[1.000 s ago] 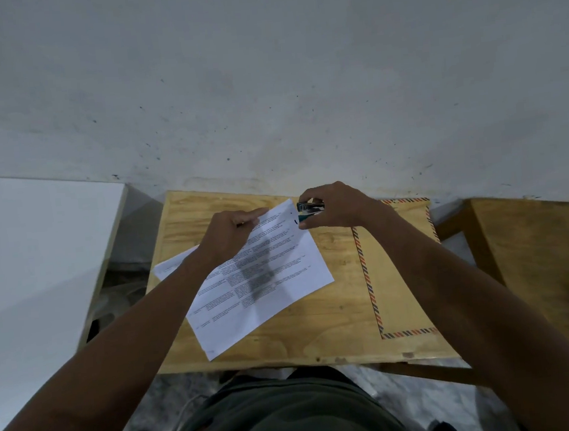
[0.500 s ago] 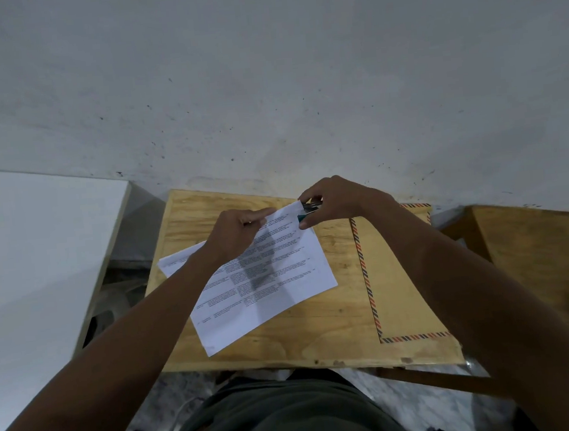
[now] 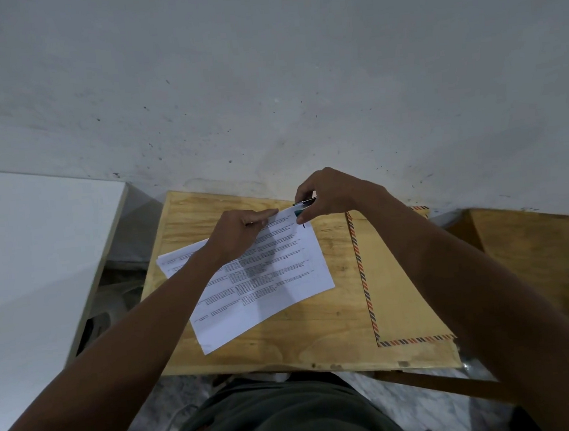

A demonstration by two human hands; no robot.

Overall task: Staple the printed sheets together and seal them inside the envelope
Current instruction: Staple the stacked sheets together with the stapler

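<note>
The right hand (image 3: pixel 331 194) is curled round a small stapler (image 3: pixel 302 208) — thumb beneath, fingers over the top — with only its teal body and metal strip showing past the fingers. The stapler's mouth sits on the far right corner of the printed sheets (image 3: pixel 264 279); whether its arms are fully pressed together cannot be told. Just left of that grip, the left hand (image 3: pixel 240 234) rests on the sheets' far edge, forefinger extended and pressing the paper flat, the remaining fingers loosely bent and holding nothing. From the gripped corner the sheets run back toward the person and leftward, lying askew on the wooden board (image 3: pixel 304 344), with one sheet's edge protruding at the far left from under the left wrist. The envelope (image 3: pixel 396 291) — brown, with a striped border — lies flat on the board to the right of the grip, under the right forearm, apart from the sheets.
</note>
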